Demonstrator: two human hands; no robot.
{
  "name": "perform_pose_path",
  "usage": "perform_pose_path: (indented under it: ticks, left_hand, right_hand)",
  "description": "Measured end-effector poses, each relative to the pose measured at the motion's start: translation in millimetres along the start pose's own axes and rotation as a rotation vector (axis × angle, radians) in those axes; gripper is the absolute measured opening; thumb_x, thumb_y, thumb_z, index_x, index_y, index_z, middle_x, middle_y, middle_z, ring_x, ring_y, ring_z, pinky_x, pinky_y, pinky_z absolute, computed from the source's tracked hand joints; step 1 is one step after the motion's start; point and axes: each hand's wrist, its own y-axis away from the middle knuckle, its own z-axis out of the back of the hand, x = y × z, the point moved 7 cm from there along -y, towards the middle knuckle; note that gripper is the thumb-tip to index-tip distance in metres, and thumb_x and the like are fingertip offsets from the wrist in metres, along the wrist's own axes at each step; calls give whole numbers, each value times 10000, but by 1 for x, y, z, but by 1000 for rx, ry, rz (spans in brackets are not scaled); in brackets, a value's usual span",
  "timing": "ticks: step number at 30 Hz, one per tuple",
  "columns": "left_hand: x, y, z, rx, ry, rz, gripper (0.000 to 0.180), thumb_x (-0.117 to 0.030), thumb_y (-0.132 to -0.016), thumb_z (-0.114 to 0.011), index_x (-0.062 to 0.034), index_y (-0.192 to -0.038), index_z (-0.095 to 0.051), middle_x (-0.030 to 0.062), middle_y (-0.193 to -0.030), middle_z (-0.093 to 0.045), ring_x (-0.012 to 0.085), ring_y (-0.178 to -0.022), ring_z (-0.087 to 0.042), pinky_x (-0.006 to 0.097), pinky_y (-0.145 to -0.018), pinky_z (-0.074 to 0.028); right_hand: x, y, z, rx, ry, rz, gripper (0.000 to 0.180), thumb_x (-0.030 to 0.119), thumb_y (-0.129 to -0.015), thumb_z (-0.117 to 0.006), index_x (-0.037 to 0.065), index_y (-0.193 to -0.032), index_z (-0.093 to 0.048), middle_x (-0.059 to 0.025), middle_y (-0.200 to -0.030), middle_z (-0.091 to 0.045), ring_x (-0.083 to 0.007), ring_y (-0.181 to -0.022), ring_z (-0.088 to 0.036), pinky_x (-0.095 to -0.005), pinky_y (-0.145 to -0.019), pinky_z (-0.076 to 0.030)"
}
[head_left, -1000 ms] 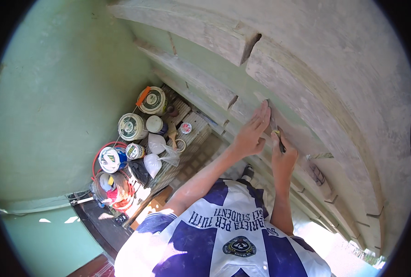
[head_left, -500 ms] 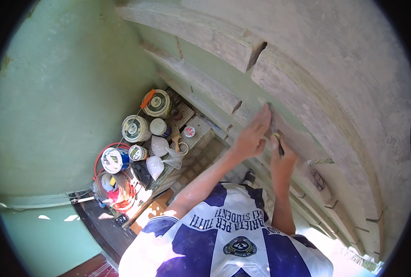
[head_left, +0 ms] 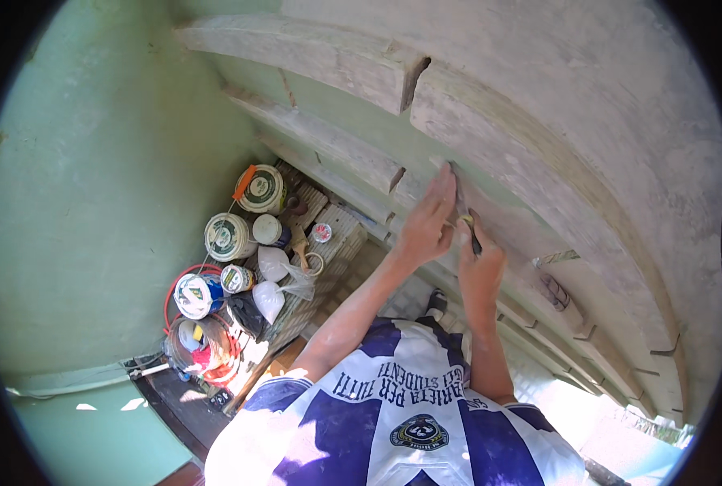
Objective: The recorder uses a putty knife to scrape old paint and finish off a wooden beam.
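My left hand [head_left: 424, 231] reaches up to a pale plastered ledge [head_left: 531, 235] on the wall, its fingers stretched out flat along the surface and its thumb apart. Close on its right, my right hand [head_left: 482, 263] is closed around a slim hand tool [head_left: 476, 241] with a black handle and a yellow part near the blade end. The narrow blade runs up beside my left fingers and is partly hidden by them. What kind of tool it is cannot be made out.
Curved, notched ledges [head_left: 507, 121] step across the wall above and right. At left, a wooden bench [head_left: 341, 239] carries lidded buckets [head_left: 227, 236], bags of pale powder [head_left: 269, 301], a paintbrush [head_left: 299, 243], a tape roll [head_left: 316, 263] and a clear tub [head_left: 203, 344]. A green wall [head_left: 93, 202] stands behind.
The whole view has shifted, so ledges and hands appear farther left and slightly higher. Both hands keep nearly the same pose, the right still gripping the tool.
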Motion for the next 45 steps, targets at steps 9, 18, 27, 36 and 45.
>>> perform_pose_path:
  ticks: [9, 18, 27, 36, 45]
  left_hand:
    - [10, -10, 22, -204, -11, 38, 860, 46, -640, -529, 96, -1468, -302, 345, -1504, -316, 458, -1404, -338, 513, -1160, -316]
    - [1, 10, -8, 79, -31, -86, 848, -32, -668, -555, 91, -1466, -294, 329, -1522, -296, 460, -1414, -325, 506, -1156, -329]
    - [4, 1, 8, -33, 26, 30, 872, -61, -686, -597, 93, -1482, -277, 338, -1548, -241, 452, -1437, -292, 470, -1124, -368]
    - [6, 9, -8, 74, -76, -98, 875, -54, -676, -605, 81, -1482, -292, 309, -1548, -276, 449, -1433, -304, 471, -1130, -361]
    - [6, 13, 1, 87, -29, -89, 901, -49, -661, -603, 91, -1485, -267, 329, -1544, -261, 461, -1436, -289, 473, -1129, -359]
  right_hand:
    - [16, -32, -23, 61, 8, 35, 325, 249, -940, -648, 5, -1148, -698, -264, -865, -678, -410, -818, -677, -380, -730, -525]
    - [-19, 5, 10, 164, 58, -270, 310, 193, -943, -648, -35, -1151, -687, -244, -903, -712, -137, -749, -607, -332, -762, -505]
    - [-7, -8, -11, 18, -50, -6, 304, 213, -943, -648, -30, -1120, -694, -249, -846, -690, -323, -734, -701, -361, -698, -516]
    - [-19, -7, 6, 20, -86, -112, 329, 236, -934, -666, -32, -1122, -696, -248, -885, -702, -346, -753, -703, -352, -710, -525]
    - [-28, 7, -5, 57, -91, -190, 325, 262, -933, -664, -20, -1090, -708, -270, -840, -679, -376, -736, -689, -358, -694, -522]
